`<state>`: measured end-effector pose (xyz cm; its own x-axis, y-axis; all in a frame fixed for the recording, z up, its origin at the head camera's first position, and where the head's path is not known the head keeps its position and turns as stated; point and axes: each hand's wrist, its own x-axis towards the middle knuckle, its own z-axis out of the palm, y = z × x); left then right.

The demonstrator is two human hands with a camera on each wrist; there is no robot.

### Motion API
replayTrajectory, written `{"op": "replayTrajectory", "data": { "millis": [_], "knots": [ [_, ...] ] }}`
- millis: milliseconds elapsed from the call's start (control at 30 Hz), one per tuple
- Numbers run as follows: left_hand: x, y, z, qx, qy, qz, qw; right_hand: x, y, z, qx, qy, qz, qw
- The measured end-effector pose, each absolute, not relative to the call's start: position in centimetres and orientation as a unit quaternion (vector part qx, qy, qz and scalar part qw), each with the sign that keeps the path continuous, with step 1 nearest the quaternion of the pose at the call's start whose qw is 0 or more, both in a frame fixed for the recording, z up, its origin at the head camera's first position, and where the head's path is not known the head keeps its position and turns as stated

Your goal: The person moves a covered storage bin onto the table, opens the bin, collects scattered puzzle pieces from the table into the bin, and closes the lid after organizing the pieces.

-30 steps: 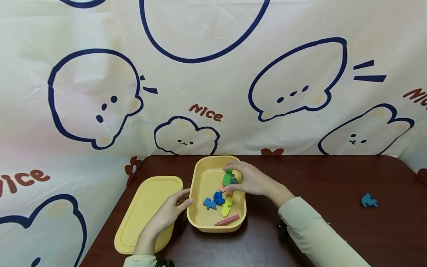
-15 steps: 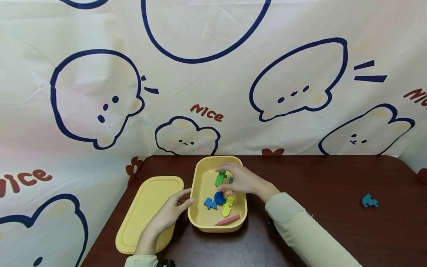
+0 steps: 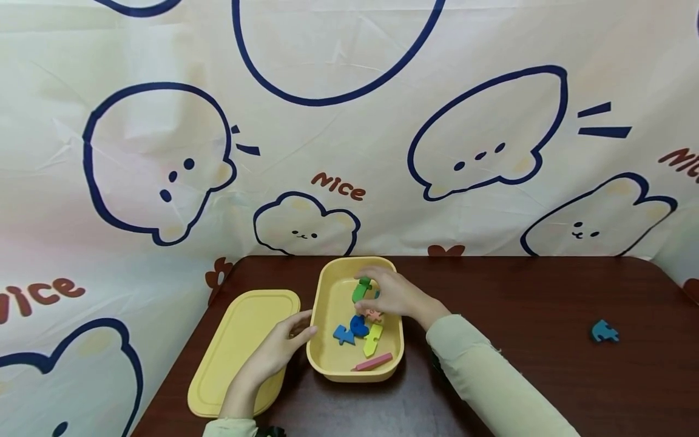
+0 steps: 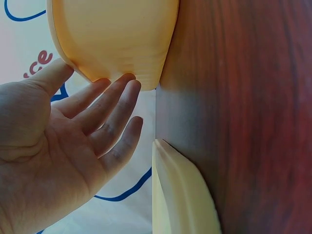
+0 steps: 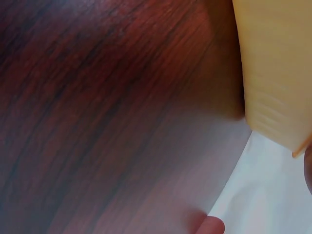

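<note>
A pale yellow plastic box [image 3: 315, 364] holds several colourful puzzle pieces. My right hand [image 3: 398, 294] reaches over its right side and holds a green puzzle piece [image 3: 361, 290] between thumb and fingertips. Just below are a salmon piece [image 3: 374, 315], a dark blue piece [image 3: 358, 326], a blue piece [image 3: 343, 334] and a yellow piece [image 3: 372, 340]. A teal piece is mostly hidden behind the right hand. My left hand [image 3: 278, 346] touches the box's left wall; in the left wrist view its fairly straight fingertips [image 4: 127, 78] rest against the outside.
A matching yellow lid [image 3: 240, 346] lies on the dark wooden table [image 3: 524, 340], left of the box. A pink stick-shaped piece [image 3: 373, 362] lies at the box's near end. Far right on the table is another teal puzzle piece [image 3: 604, 331]. A printed cloth [image 3: 382, 152] hangs behind.
My right hand has moved slightly left within the box, taking the green puzzle piece along. The left hand stays at the box's side.
</note>
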<state>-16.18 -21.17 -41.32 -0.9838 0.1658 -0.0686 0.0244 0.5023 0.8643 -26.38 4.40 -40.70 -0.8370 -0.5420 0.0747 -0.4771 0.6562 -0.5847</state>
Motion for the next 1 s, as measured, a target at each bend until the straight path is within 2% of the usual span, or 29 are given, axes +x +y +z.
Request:
{"op": "replayTrajectory", "data": {
  "millis": [367, 1000],
  "knots": [
    [-16.27, -21.24, -41.43, 0.069, 0.862, 0.498, 0.062, -26.93, 4.16, -40.80, -0.293, 0.914, -0.279, 0.016],
    [-16.21, -21.26, -41.44, 0.066, 0.863, 0.497, 0.062, -27.36, 4.29, -41.10, -0.290, 0.897, -0.333, 0.001]
  ]
}}
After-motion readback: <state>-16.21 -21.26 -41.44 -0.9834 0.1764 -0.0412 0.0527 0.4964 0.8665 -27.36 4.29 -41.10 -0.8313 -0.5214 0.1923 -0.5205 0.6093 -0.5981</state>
